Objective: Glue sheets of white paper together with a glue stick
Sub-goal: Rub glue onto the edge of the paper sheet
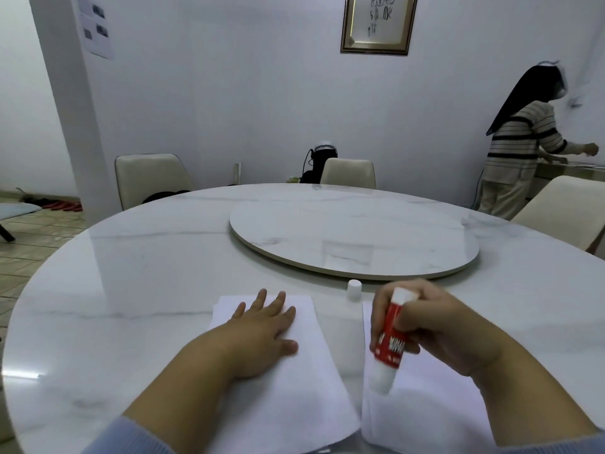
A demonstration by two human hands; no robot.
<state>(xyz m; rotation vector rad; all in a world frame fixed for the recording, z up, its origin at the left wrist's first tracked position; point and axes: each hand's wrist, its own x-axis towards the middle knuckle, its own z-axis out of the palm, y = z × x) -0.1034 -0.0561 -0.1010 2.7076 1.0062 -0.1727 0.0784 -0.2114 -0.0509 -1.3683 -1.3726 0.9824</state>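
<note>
- Nearest the person, on the near edge of the counter [98,290], two white sheets lie side by side, a narrow strip of marble showing between them.
- On the left sheet [294,388] the left hand [262,335] rests flat, fingers straight and spread, pinning the paper down.
- Over the right sheet [425,414] the right hand [425,326] is curled round the glue stick [388,342], gripping its red barrel. The stick is tilted, its lower white end down close to the sheet's left edge; whether it touches the paper I cannot tell.
- Just beyond the gap between the sheets a small white cap [354,289] stands upright on the counter, apart from both hands. I take it for the stick's cap, so the stick would be uncapped and ready.
- As for progress: the sheets are still separate and no glue shows on either, though white glue on white paper would hardly show. By my reckoning the gluing is at its start or just under way. Spreading glue, laying one sheet on the other and pressing them down all seem still to do.
- Farther out sits a round turntable [353,240] in the middle of the counter.
- Past the far rim stand pale chairs [150,178] against the wall, with a framed picture [376,24] hung above.
- Off to the far right another person [520,152] in a striped top is busy at a side surface, facing away.
</note>
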